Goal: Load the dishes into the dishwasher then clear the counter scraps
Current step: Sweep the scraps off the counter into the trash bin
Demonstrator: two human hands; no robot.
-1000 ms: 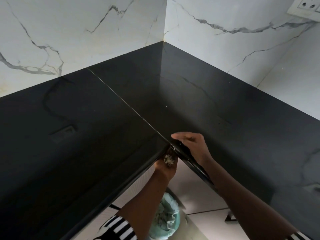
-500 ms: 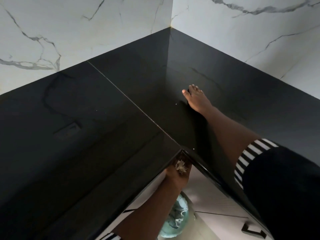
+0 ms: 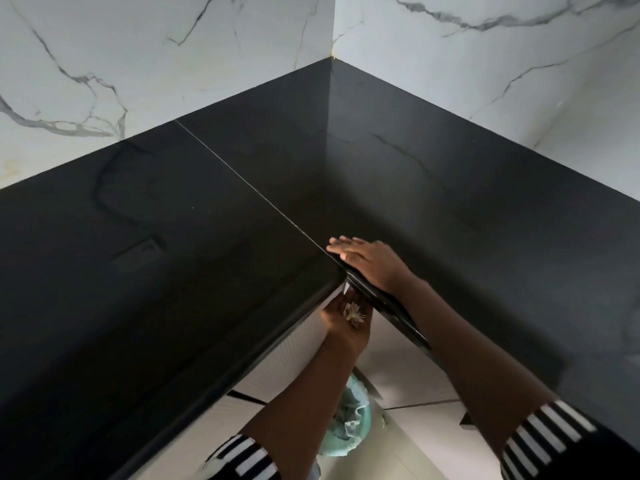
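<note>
- A person's right hand [image 3: 372,263] lies flat, fingers straight, on the black surface [image 3: 173,254] at its inner corner edge.
- The left hand [image 3: 346,325] is held palm-up just under that edge, loosely cupped, with pale scraps [image 3: 353,312] lying in its palm.
- The surface's lip hides the left fingertips.
- Below, a green-lined bin [image 3: 353,420] stands on the floor.

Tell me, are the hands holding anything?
The left hand carries pale scraps in its upturned palm, below the counter edge. The right hand lies flat on the counter, holding nothing.
</note>
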